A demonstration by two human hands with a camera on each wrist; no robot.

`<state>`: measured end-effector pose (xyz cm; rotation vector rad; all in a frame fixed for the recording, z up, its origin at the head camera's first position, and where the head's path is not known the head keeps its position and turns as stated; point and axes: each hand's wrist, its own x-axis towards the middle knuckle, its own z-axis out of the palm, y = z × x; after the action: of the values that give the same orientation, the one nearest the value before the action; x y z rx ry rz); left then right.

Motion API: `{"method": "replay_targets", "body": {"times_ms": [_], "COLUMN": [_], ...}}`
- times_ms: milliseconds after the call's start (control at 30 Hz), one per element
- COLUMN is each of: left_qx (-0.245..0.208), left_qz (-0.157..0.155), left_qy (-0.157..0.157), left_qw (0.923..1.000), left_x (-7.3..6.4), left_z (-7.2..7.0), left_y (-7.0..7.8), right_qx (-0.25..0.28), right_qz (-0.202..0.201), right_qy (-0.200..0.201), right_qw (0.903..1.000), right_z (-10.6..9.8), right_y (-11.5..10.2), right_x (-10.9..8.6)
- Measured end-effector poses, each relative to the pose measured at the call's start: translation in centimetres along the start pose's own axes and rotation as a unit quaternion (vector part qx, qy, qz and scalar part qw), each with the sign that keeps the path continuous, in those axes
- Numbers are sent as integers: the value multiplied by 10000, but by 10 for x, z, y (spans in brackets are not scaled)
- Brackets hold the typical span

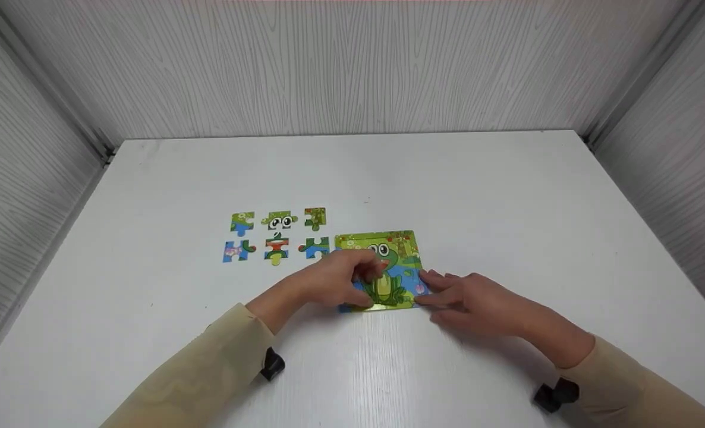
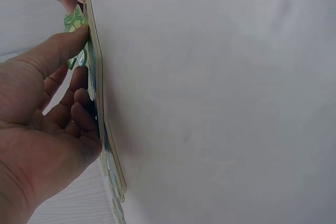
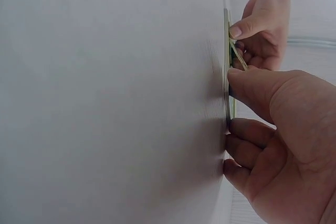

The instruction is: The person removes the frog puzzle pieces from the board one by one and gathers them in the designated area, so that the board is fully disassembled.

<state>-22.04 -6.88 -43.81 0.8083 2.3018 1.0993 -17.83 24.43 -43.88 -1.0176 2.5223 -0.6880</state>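
Observation:
The frog jigsaw board [image 1: 410, 261] lies flat on the white table between my two hands. My left hand [image 1: 340, 276] reaches over its left part, thumb low near the front edge and fingers curled. A green-printed puzzle piece [image 2: 73, 20] tilts up from the board at that hand, and its thin edge shows in the right wrist view; thumb and fingers pinch it. My right hand [image 1: 477, 303] holds the board's front right corner, thumb [image 3: 237, 80] at the front edge and fingertips against the right side. The left hand hides part of the board's left side.
Several loose puzzle pieces [image 1: 277, 244] lie in two rows left of the board, the nearest close to its left edge. White wood-grain panels [image 1: 352, 71] enclose the table [image 1: 507, 196] at the back and sides.

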Motion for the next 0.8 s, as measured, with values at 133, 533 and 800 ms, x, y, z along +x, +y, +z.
{"method": "replay_targets", "body": {"times_ms": [133, 533, 800], "left_qx": [-55, -279, -338], "left_qz": [79, -72, -165], "left_qy": [7, -33, -35], "left_qw": [10000, 9996, 9993], "left_x": [0, -1, -1], "left_z": [1, 0, -1], "left_y": [0, -1, -2], "right_qx": [16, -27, 24], "right_qz": [-29, 53, 100], "right_qy": [13, -39, -24], "right_qw": [10000, 10000, 9999], "right_z": [0, 0, 1], "right_y": [0, -1, 0], "right_x": [0, 1, 1]}}
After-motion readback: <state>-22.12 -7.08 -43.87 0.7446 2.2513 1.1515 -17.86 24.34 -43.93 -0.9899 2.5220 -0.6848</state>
